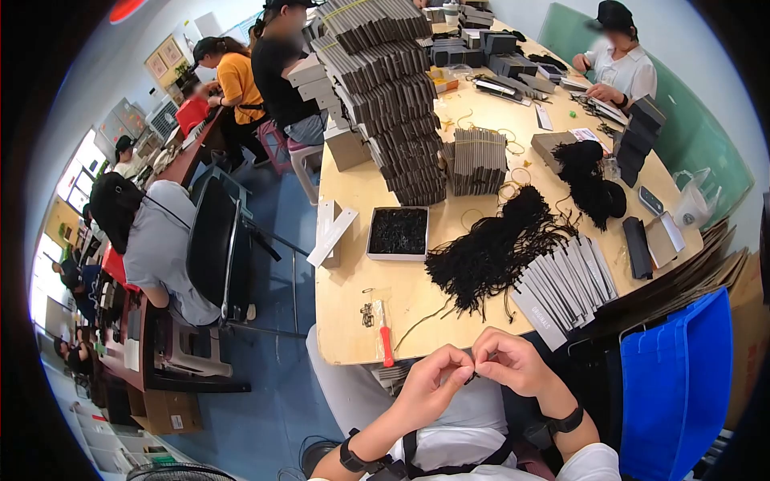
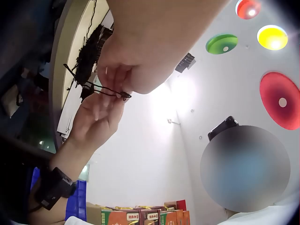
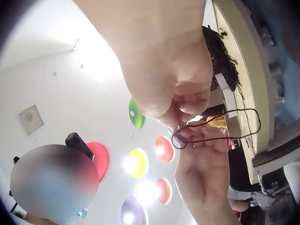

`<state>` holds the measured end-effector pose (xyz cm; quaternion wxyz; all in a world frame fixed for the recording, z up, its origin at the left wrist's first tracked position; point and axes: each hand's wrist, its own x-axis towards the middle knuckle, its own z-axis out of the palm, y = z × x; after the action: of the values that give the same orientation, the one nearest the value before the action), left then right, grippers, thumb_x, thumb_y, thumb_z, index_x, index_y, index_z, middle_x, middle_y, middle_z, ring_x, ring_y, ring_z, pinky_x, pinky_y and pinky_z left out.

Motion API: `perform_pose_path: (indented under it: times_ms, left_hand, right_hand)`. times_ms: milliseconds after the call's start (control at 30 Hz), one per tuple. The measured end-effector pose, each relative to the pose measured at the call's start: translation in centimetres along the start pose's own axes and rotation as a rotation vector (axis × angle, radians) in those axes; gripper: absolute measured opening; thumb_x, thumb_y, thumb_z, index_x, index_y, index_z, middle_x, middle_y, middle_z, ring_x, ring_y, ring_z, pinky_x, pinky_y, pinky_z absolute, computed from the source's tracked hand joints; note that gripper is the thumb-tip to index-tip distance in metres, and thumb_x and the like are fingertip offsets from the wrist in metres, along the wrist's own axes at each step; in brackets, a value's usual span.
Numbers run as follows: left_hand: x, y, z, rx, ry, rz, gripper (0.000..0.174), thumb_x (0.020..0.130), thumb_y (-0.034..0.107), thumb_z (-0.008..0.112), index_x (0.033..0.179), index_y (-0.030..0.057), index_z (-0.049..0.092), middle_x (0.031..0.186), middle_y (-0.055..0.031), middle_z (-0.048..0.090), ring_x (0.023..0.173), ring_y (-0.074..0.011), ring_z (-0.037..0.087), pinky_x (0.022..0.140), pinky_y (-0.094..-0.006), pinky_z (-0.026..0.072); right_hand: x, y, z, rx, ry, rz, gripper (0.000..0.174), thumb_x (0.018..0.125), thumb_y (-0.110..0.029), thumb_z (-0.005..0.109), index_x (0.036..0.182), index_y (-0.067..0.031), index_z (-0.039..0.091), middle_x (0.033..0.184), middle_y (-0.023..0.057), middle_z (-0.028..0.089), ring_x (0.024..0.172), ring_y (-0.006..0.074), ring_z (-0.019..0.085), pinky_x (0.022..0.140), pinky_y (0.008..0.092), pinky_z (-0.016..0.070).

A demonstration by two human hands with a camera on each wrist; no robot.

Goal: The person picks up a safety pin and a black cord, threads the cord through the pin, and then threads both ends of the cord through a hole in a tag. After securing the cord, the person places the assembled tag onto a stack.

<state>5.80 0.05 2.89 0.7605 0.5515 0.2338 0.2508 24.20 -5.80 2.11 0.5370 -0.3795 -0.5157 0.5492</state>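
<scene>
Head view showed the left hand (image 1: 433, 378) and right hand (image 1: 511, 365) meeting just off the near edge of the counter (image 1: 341, 325), fingers of both pinching a thin black cord (image 3: 211, 139) – its long loop stuck out beyond them. Doing this well probably called for a light pinch where the strand doubled back, without twisting it. On the pale wood lay a cord heap (image 1: 489, 252), a red-handled tool (image 1: 386, 345) and grey stacks (image 1: 381, 80) – beyond, other people (image 1: 164, 232) and a blue floor (image 1: 257, 361)
</scene>
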Motion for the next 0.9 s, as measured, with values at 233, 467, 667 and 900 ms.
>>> perform_pose_path:
  times_ms: [233,467,667,900]
  left_hand:
    - [2.6,0.3,-0.3,0.697,0.213,0.38,0.004,0.095,0.002,0.05,0.093,-0.0011,0.051,0.092,-0.0057,0.057,0.083,-0.0065,0.05,0.073,-0.024,0.0432]
    - [5.3,-1.6,-0.8,0.094,0.295,0.252,0.006,0.096,0.005,0.048,0.097,-0.0001,0.045,0.084,-0.0071,0.054,0.076,-0.0105,0.053,0.069,-0.0239,0.0438]
    - [5.3,0.2,-1.4,0.124,0.336,0.129,0.009,0.098,0.011,0.048,0.1,0.0028,0.047,0.077,0.0024,0.047,0.065,-0.0025,0.042,0.057,-0.0183,0.0349]
    - [4.6,1.9,-2.5,0.638,0.399,0.236,0.012,0.091,0.008,0.06,0.099,0.0004,0.057,0.069,0.0022,0.052,0.058,-0.0013,0.04,0.049,-0.0183,0.0296]
  right_hand:
    - [2.0,0.0,-0.1,-0.153,0.13,0.057,0.007,0.088,-0.005,0.061,0.091,-0.0015,0.056,0.094,0.0025,0.05,0.079,0.0075,0.05,0.066,0.0204,0.0443]
    - [5.4,-0.6,-0.3,-0.418,0.289,-0.072,0.007,0.086,-0.007,0.064,0.086,-0.0012,0.058,0.094,0.0013,0.049,0.061,0.0022,0.039,0.053,0.0179,0.031]
    - [6.0,0.6,-0.5,-0.172,0.281,-0.035,0.006,0.088,-0.005,0.061,0.089,-0.0018,0.057,0.093,0.0,0.05,0.073,0.0032,0.046,0.062,0.0178,0.0371]
    - [5.1,1.9,0.1,0.044,0.3,0.036,0.007,0.091,-0.005,0.059,0.094,-0.0023,0.054,0.092,-0.0005,0.05,0.085,0.0059,0.05,0.073,0.0195,0.0406]
